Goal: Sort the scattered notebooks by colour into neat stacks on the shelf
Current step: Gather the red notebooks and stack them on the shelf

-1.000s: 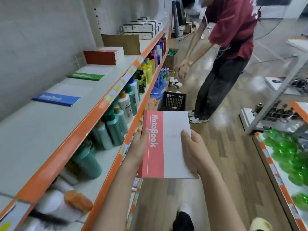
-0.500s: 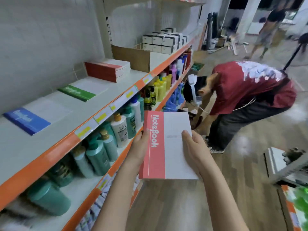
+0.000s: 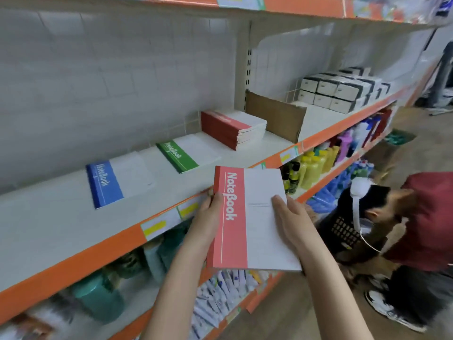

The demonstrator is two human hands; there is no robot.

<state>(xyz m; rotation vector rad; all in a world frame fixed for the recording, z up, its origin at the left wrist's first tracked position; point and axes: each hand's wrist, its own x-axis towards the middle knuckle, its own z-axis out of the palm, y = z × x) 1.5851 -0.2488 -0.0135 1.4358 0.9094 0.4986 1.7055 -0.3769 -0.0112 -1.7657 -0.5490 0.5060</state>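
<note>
- The shelf [image 3: 73,229] serves as the sorting surface, with one spot per colour along its length.
- The blue notebook [image 3: 117,182] lies flat at the far left of the red stack, starting the blue pile.
- The green notebook [image 3: 187,153] lies between the blue one and the red stack, apart from both, so the colours do not mix.
- The left hand [image 3: 208,217] grips the spine edge of the red notebook [image 3: 250,217], thumb on the cover.
- The right hand [image 3: 291,222] holds its white side, thumb on top; two hands keep it level for placing.
- This notebook hangs in front of the shelf lip, below and well short of the red stack [image 3: 232,127], where it likely belongs.
- The cardboard divider [image 3: 274,119] stands just right of that stack, bounding the row.
</note>
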